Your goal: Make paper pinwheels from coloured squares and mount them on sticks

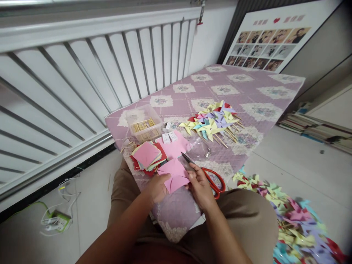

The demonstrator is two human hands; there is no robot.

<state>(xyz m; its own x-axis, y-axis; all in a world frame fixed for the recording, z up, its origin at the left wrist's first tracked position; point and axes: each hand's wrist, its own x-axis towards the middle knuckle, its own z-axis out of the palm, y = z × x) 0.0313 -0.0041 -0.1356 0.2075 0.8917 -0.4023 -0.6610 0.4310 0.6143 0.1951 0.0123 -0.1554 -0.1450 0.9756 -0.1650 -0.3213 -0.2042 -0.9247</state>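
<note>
My left hand pinches the near left edge of a pink paper square that lies on the table's near end. My right hand grips red-handled scissors, whose dark blades point up-left across the top of the pink square. A stack of coloured paper squares sits just left of the pink square. More pink paper lies behind it.
A lilac quilted cloth covers the table. On it are a clear box of wooden sticks, small white pieces and a heap of finished paper pinwheels. More pinwheels lie on the floor at right. A power strip lies at left.
</note>
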